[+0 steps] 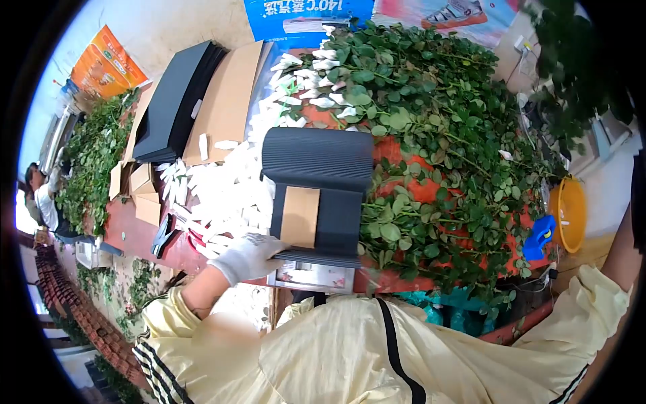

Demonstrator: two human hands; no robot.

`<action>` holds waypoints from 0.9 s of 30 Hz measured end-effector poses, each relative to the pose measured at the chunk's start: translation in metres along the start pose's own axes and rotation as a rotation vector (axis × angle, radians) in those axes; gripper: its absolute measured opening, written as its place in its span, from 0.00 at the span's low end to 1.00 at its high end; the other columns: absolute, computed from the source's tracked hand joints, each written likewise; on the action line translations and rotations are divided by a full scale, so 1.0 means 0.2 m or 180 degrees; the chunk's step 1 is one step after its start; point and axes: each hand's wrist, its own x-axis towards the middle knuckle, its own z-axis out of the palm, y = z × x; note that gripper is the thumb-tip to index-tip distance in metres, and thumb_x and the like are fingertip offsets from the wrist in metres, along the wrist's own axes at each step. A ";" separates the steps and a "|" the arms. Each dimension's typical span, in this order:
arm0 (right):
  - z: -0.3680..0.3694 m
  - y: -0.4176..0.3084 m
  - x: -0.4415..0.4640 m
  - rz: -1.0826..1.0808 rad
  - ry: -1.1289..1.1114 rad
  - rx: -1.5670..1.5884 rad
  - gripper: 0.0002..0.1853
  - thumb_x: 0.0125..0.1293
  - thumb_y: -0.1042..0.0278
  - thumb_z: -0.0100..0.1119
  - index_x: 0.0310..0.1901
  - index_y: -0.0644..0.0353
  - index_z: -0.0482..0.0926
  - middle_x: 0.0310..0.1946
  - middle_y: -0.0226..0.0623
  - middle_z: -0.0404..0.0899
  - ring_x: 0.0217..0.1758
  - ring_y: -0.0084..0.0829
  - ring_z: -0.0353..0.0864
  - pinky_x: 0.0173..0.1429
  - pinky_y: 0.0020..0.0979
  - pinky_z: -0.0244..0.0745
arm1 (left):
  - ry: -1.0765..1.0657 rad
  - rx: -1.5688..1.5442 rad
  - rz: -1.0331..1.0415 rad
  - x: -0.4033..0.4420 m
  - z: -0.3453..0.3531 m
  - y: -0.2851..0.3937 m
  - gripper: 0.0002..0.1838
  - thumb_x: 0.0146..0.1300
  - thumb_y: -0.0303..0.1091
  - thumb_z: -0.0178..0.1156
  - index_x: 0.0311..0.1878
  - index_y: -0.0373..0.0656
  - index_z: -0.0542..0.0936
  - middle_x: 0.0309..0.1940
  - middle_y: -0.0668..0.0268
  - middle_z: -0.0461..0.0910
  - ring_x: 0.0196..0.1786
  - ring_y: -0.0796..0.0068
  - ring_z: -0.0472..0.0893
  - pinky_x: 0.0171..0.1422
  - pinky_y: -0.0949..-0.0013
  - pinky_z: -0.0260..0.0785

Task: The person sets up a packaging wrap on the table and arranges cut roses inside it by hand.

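Observation:
My left hand (247,257), in a white glove, has its fingers closed on the near left edge of a black corrugated sheet (340,219). The sheet's far part (316,155) is ribbed and curves up. A brown cardboard piece (301,217) lies flat on the sheet. Under the near edge a white drawer-like box (315,277) shows at the table's front. Many white tapered sleeves (232,178) are heaped just left of the sheet. My right arm (624,246) reaches up along the right edge; its hand is out of view.
Leafy green stems (437,128) cover the red table's right side. Black boards (178,101) and brown cardboard (225,101) lie at the back left. A blue tape dispenser (539,238) stands near a yellow basin (572,215). Another person (47,202) is at far left.

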 end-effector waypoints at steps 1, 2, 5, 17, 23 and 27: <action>0.07 -0.11 -0.02 0.0297 -0.0312 0.0404 0.18 0.68 0.67 0.45 0.58 0.63 0.67 0.39 0.33 0.76 0.38 0.25 0.78 0.41 0.28 0.76 | 0.0235 0.0184 0.0183 0.00 0.01 -0.01 0.19 0.57 0.40 0.57 0.49 0.42 0.78 0.39 0.57 0.81 0.43 0.57 0.80 0.49 0.59 0.70; 0.15 -0.22 -0.03 0.0660 -0.0654 0.0852 0.18 0.68 0.67 0.45 0.58 0.63 0.67 0.39 0.33 0.76 0.38 0.25 0.78 0.41 0.27 0.76 | -0.0034 0.0455 0.0085 0.02 0.00 -0.02 0.18 0.57 0.42 0.56 0.47 0.42 0.78 0.36 0.57 0.81 0.41 0.56 0.80 0.46 0.58 0.70; 0.44 -0.45 0.05 0.2226 -0.1974 0.2407 0.18 0.68 0.67 0.44 0.58 0.63 0.67 0.38 0.33 0.76 0.37 0.25 0.78 0.40 0.27 0.76 | 0.0025 0.0336 0.0170 0.02 0.03 -0.08 0.18 0.57 0.44 0.56 0.46 0.42 0.78 0.33 0.58 0.81 0.38 0.55 0.81 0.44 0.56 0.70; 1.39 -0.21 -0.44 -0.1599 -0.5299 -0.1744 0.21 0.58 0.58 0.53 0.50 0.63 0.71 0.44 0.44 0.74 0.52 0.34 0.74 0.56 0.31 0.69 | -0.0358 -0.1020 0.1193 -0.06 -0.02 -0.27 0.31 0.60 0.50 0.54 0.58 0.33 0.68 0.49 0.46 0.75 0.54 0.52 0.75 0.59 0.57 0.66; 1.75 0.00 -0.46 -0.1955 -0.5052 -0.1598 0.22 0.58 0.51 0.53 0.49 0.59 0.73 0.49 0.41 0.74 0.53 0.37 0.73 0.63 0.30 0.64 | -0.0487 -0.1895 0.1396 -0.12 -0.10 -0.41 0.31 0.60 0.45 0.57 0.62 0.33 0.66 0.56 0.48 0.71 0.60 0.54 0.72 0.66 0.61 0.61; 1.77 -0.01 -0.67 -0.0429 -0.4010 -0.1850 0.28 0.56 0.50 0.58 0.53 0.61 0.72 0.49 0.43 0.75 0.54 0.39 0.75 0.58 0.35 0.68 | -0.0179 -0.2779 0.0284 -0.12 -0.19 -0.49 0.21 0.54 0.34 0.63 0.52 0.40 0.75 0.50 0.56 0.76 0.51 0.58 0.77 0.54 0.61 0.70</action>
